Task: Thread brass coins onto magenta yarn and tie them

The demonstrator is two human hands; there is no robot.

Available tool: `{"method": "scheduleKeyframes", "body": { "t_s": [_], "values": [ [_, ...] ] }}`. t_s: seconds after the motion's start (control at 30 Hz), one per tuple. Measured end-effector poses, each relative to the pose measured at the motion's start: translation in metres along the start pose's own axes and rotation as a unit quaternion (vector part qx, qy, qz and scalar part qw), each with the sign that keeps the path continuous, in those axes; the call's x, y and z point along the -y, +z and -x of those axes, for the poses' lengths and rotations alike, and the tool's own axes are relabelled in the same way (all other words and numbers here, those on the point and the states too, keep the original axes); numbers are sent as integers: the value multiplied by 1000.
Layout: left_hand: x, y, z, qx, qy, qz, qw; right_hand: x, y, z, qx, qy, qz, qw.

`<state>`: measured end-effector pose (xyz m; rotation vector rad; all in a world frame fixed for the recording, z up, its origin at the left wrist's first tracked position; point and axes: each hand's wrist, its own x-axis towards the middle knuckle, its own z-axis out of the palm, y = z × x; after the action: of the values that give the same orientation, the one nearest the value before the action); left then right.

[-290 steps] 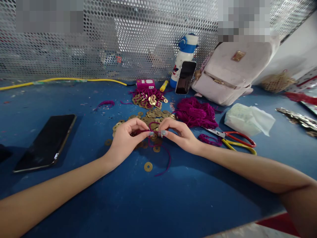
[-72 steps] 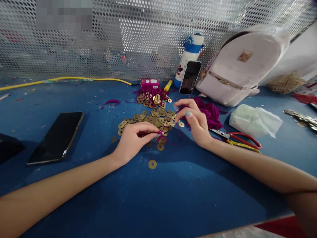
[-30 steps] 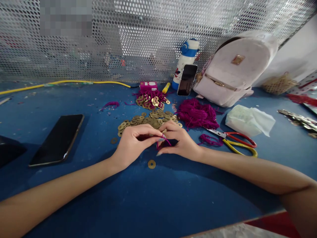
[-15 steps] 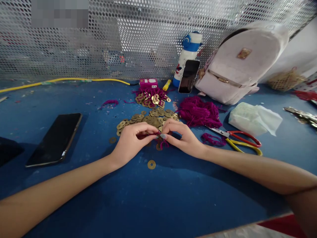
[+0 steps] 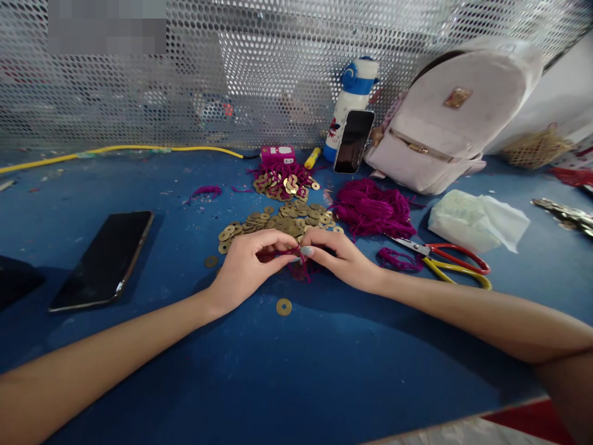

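Both hands meet at the middle of the blue table. My left hand [image 5: 252,262] pinches a purple string [image 5: 303,269] between thumb and fingers. Thumb and forefinger of my right hand [image 5: 345,261] close on the same string, touching the left fingertips. Loose string ends hang below the fingers, and a coin partly shows behind them. Just past the hands spreads a pile of brass coins [image 5: 287,221] with holes in them. One single coin [image 5: 284,307] lies nearer to me, another coin [image 5: 211,261] left of my left hand.
Scissors [image 5: 435,256] lie beside a purple yarn bundle [image 5: 373,209] on the right, near a tissue pack [image 5: 472,219]. Coins with purple strings [image 5: 285,184] lie at the back. A phone [image 5: 104,262] rests left; a bottle [image 5: 354,93], upright phone [image 5: 354,142] and backpack [image 5: 456,117] stand behind.
My right fingers have shifted slightly, with the forefinger now closer to the left fingertips. The purple string ends hang differently below them. Nothing else on the table has moved.
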<state>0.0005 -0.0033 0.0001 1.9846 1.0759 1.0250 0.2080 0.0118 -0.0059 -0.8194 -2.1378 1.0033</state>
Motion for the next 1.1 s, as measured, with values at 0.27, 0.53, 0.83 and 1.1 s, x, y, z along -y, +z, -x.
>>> {"method": "scheduleKeyframes", "body": {
  "t_s": [0.27, 0.53, 0.83, 1.1],
  "values": [
    [1, 1, -1, -1, 0, 28, 1000, 1, 0, 1, 5, -2, -21, 1000],
    [-3, 1, -2, 5, -6, 17, 1000, 4, -3, 2, 2, -69, -78, 995],
    [0, 1, -3, 2, -44, 39, 998, 0, -3, 6, -50, -65, -137, 987],
    [0, 0, -2, 34, 15, -36, 999, -2, -5, 4, -134, -92, -90, 983]
  ]
}}
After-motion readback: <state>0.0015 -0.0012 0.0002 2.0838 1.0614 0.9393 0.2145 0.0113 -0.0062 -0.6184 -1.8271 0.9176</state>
